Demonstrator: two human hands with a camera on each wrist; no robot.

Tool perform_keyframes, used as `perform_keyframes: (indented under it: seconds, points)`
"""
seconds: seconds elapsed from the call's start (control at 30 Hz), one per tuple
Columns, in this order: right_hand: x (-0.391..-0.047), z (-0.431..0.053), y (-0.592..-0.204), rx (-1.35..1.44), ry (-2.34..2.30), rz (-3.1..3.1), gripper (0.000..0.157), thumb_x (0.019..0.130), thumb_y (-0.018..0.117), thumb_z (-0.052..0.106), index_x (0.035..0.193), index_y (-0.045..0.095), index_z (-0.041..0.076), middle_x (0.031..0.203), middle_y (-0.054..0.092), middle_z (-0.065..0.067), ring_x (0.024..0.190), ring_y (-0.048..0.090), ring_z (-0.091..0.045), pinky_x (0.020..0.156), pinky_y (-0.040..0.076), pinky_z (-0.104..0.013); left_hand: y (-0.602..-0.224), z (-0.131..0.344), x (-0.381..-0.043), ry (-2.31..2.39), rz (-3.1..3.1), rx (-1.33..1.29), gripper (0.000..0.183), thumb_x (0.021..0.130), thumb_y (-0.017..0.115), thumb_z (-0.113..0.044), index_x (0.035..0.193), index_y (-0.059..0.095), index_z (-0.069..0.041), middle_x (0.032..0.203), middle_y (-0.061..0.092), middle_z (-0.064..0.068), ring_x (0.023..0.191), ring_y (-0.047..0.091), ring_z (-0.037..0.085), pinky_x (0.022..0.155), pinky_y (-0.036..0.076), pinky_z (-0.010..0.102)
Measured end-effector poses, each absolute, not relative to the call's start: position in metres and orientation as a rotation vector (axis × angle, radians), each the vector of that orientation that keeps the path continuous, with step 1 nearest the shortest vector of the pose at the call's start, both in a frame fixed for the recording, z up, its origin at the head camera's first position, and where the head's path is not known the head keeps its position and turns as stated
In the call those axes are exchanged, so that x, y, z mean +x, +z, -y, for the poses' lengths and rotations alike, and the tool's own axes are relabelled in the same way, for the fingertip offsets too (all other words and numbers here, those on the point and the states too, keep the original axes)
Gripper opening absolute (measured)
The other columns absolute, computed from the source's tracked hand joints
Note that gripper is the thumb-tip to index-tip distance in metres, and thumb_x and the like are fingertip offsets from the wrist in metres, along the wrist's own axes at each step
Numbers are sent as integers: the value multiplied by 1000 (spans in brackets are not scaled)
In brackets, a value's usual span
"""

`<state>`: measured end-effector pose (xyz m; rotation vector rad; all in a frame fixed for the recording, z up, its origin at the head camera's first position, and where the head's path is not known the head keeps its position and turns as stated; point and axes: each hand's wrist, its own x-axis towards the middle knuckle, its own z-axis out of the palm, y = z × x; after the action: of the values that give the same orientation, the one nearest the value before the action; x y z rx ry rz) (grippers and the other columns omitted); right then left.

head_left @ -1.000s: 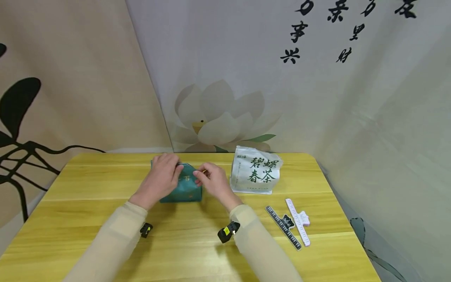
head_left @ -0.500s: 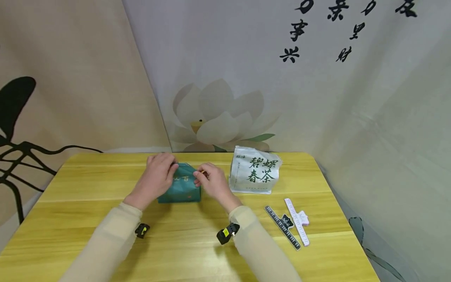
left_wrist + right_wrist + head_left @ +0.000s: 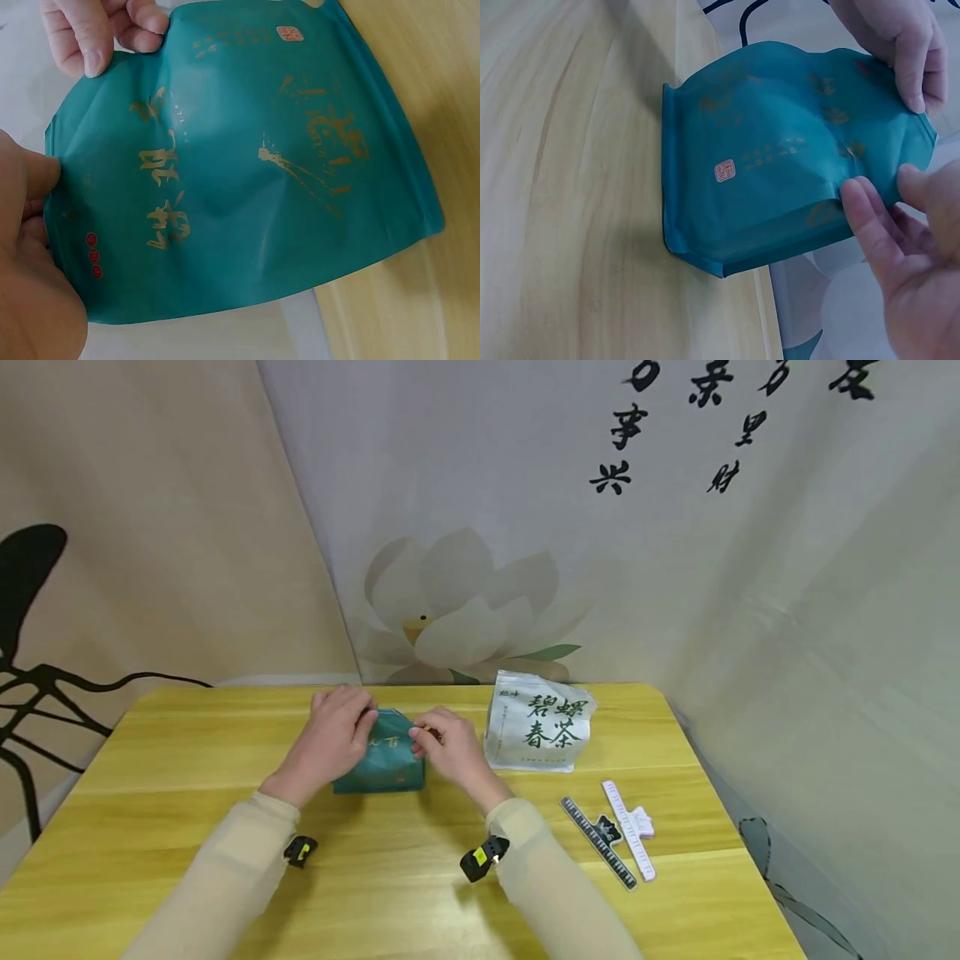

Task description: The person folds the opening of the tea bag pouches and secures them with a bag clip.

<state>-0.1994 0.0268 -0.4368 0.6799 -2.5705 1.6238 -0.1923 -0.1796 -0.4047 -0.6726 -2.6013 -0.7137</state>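
Observation:
A teal tea bag with gold lettering stands on the table at the back, left of middle. My left hand pinches its top edge at the left corner, thumb on the near face. At the opposite top corner, my right hand pinches the edge between thumb and fingers. Seen from the left wrist, the bag's front bulges, with a red seal stamp near one side. The right wrist view shows the bag's flat base down on the wood.
A white tea bag with dark green characters stands right of the teal one. Nearer on the right lie a black ruler-like clip and a white one. Behind the wooden table hangs a printed curtain.
My left hand has shifted slightly left along the bag's top, uncovering more of its front. My right hand keeps its pinch, and the bag stays almost in place.

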Motion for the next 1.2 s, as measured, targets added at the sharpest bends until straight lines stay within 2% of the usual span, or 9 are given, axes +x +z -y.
perform_keyframes:
  seconds: [0.27,0.6,0.77,1.2]
  points:
    - [-199,-26,-437,733,1590,2535,18,105,60,8,112,74,-1,100,66,-13,82,72,-28,72,56,-20,-402,180,-193,-682,2566,-694,8,101,60,-2,100,68,-3,98,72,11,96,60,32,86,33,51]
    - [-200,-24,-437,677,1493,2588,18,103,63,7,115,76,0,106,69,-11,79,70,-15,70,55,-18,-401,184,-191,-675,2557,-744,9,98,67,-1,103,73,-6,98,75,8,89,58,27,85,32,47]
    - [-199,-23,-439,675,1485,2566,19,102,64,5,115,77,0,104,70,-11,78,71,-17,69,55,-17,-403,185,-190,-664,2530,-766,11,95,70,1,101,76,-6,93,75,6,85,58,25,83,33,46]
    - [-196,-21,-447,675,1488,2490,19,101,65,2,114,77,-2,96,70,-14,77,73,-24,67,55,-16,-405,185,-187,-691,2498,-784,14,93,73,2,101,78,-7,94,77,6,84,59,24,78,28,41]
